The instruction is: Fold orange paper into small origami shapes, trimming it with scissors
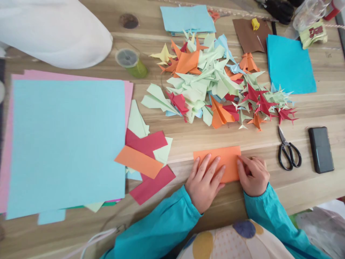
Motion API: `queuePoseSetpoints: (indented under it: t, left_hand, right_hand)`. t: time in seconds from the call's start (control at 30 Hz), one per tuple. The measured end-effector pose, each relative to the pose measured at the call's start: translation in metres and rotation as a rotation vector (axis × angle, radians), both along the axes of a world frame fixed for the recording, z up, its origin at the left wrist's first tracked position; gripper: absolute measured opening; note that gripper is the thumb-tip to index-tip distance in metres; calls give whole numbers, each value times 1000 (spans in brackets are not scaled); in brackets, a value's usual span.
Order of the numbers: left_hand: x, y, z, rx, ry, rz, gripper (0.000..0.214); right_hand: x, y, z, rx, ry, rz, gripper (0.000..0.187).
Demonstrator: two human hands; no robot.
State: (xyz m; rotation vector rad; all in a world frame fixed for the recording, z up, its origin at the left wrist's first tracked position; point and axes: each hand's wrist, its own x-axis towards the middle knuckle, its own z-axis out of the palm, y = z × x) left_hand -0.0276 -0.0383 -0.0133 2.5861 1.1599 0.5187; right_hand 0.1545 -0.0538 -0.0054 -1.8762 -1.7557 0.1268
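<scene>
An orange sheet of paper (230, 164) lies on the table in front of me, longer from side to side than from front to back. My left hand (203, 180) rests flat across its left part, fingers spread. At the right edge of the sheet, the thumb and index finger of my right hand (253, 174) pinch the paper, with the other fingers curled in. Black-handled scissors (289, 153) lie to the right of that hand. Beyond the sheet is a pile of folded paper planes (207, 79) in green, orange, red and blue.
At the left is a stack of large paper sheets (67, 144), light blue on top. Loose paper strips (138, 162) lie beside it. A black phone-like device (320, 149) is at the right. Bright blue paper (291, 64) and a cup of green liquid (132, 63) stand farther back.
</scene>
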Motion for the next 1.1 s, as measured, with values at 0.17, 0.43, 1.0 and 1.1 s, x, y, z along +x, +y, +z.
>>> queuePoseSetpoints:
  t: [0.17,0.43,1.0,1.1]
  left_hand:
    - [0,0,0,-4,8,-3,39]
    - [1,1,0,9,18,2,38]
    - [1,1,-2,44,41,-10,39]
    - [1,1,-2,53,44,-13,39]
  right_hand:
    - [-1,-1,-1,30,-18,-11,15]
    - [0,-2,-4,42,-34,-28,16]
    - [-1,-9,-6,69,-125,-42,16]
    - [-1,-9,-7,57,-160,-47,15]
